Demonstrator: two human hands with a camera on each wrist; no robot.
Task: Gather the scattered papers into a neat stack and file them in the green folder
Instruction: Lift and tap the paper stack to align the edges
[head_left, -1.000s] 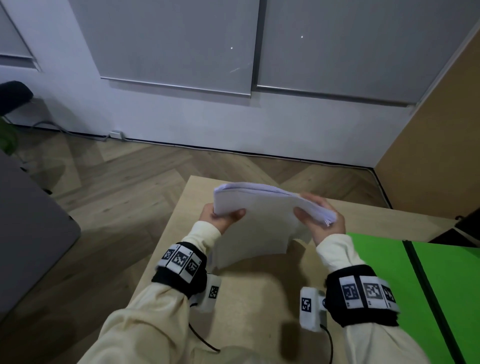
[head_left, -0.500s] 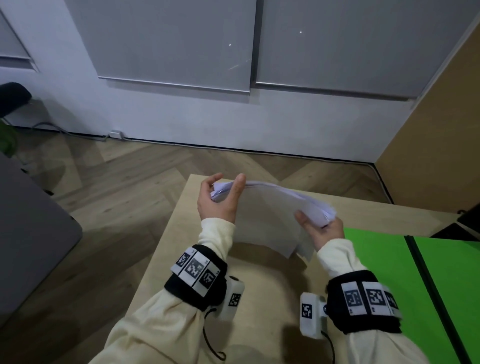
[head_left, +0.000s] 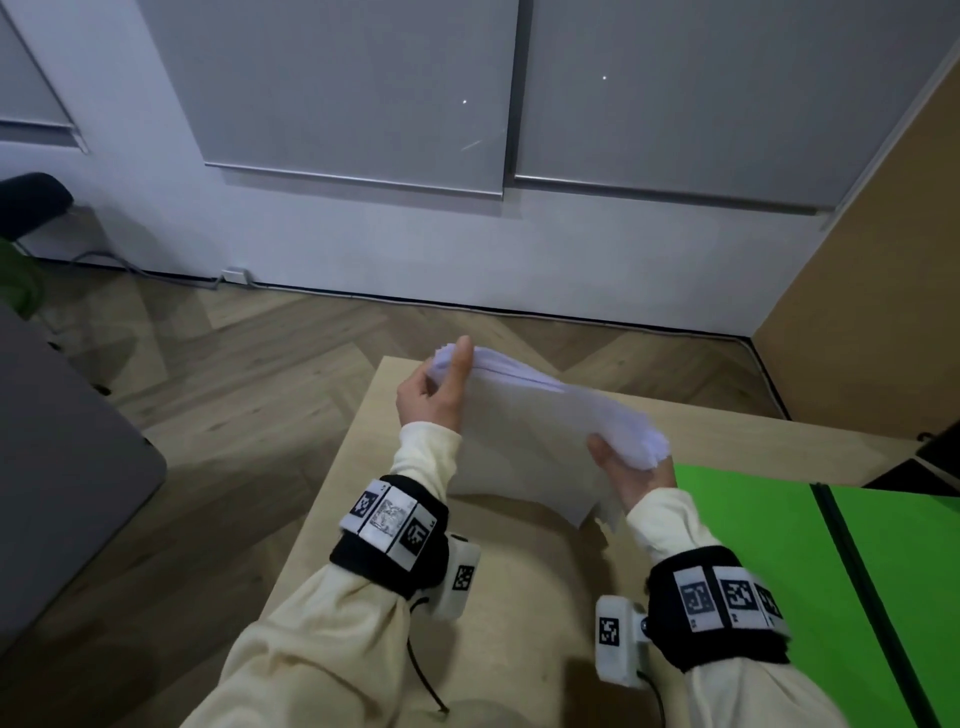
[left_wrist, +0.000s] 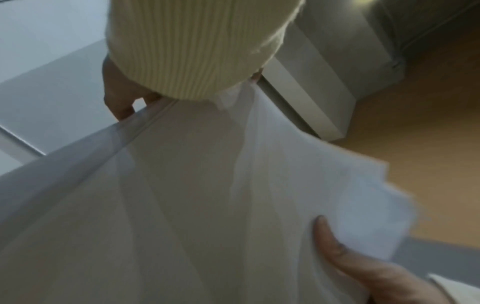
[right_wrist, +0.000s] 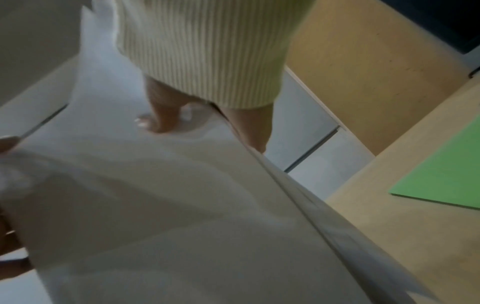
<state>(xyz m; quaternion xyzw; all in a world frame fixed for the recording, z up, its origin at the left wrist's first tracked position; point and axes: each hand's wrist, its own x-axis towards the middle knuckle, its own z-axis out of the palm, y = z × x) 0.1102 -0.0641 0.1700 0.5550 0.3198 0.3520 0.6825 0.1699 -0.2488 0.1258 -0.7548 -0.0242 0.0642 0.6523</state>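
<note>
A stack of white papers (head_left: 524, 431) hangs in the air above the light wooden table (head_left: 509, 597), its left end higher than its right and its lower sheets sagging. My left hand (head_left: 447, 374) pinches the upper left corner, thumb on the near side. My right hand (head_left: 618, 457) grips the lower right end, where the sheet edges fan out unevenly. The green folder (head_left: 769, 571) lies open and flat on the table to the right of my right hand. In the wrist views the papers (left_wrist: 207, 205) (right_wrist: 168, 205) fill most of the picture, and the folder's corner (right_wrist: 446, 174) shows.
The table's far edge lies just beyond the papers, with herringbone wood floor (head_left: 234, 374) behind and to the left. A grey desk top (head_left: 62, 467) stands at the left. A black object (head_left: 935, 462) sits at the table's right edge by a brown panel (head_left: 883, 312).
My left hand shifted from under the stack's left side up to its top left corner. The left end rose, the right hand sank a little, and the stack now tilts.
</note>
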